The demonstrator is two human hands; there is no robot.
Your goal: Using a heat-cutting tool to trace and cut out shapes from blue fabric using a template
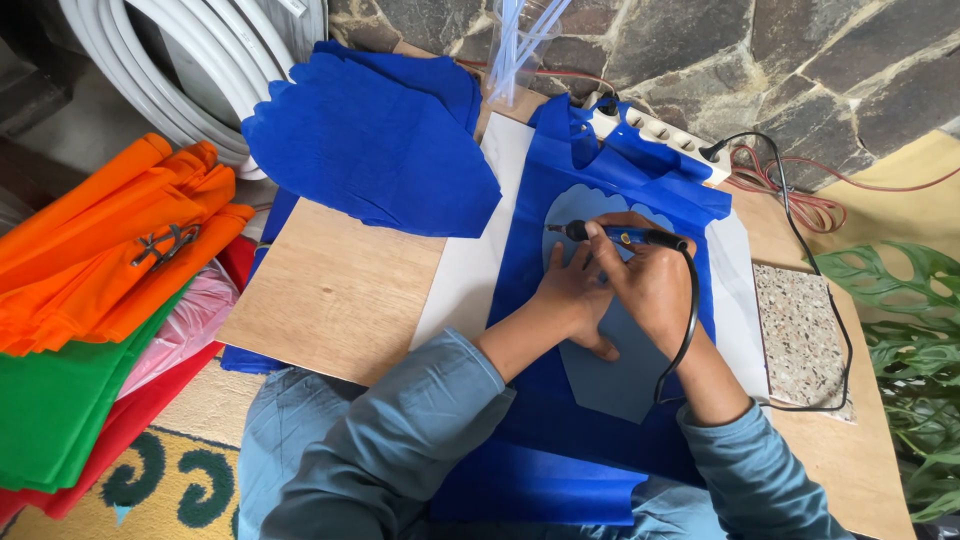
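Right hand pinches the corded cutting pen, its tip riding the top edge of the grey-blue template. Left hand, fingers spread flat, pins that template on the blue fabric so nothing slips. The cable loops over the wrist; open worktop lies left, the cut blue stack beyond.

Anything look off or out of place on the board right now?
Mostly tidy. The cord of the pen-shaped tool in the right hand loops over that wrist, close to the blue fabric. The left hand presses the template flat. Nothing looks spilled or torn.
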